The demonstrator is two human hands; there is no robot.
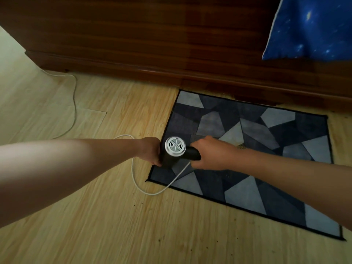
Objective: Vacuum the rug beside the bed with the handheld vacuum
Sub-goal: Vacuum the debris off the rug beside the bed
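Observation:
A black handheld vacuum (176, 152) with a round silver vent grille stands over the left edge of the rug (253, 141), a dark mat with grey and blue angular patches. My right hand (207, 153) grips its black handle from the right. My left hand (151, 150) holds the vacuum's body from the left, its fingers curled against it. The nozzle end is hidden under the body. A white cord (144, 187) loops from the vacuum across the floor. Yellowish crumbs (241, 146) lie on the rug just beyond my right hand.
The dark wooden bed side (171, 44) runs along the rug's far edge. A blue starry cloth (312, 29) hangs at the upper right. The cord trails left over the light wood floor (114, 225) toward the bed's corner. Small dark specks dot the floor.

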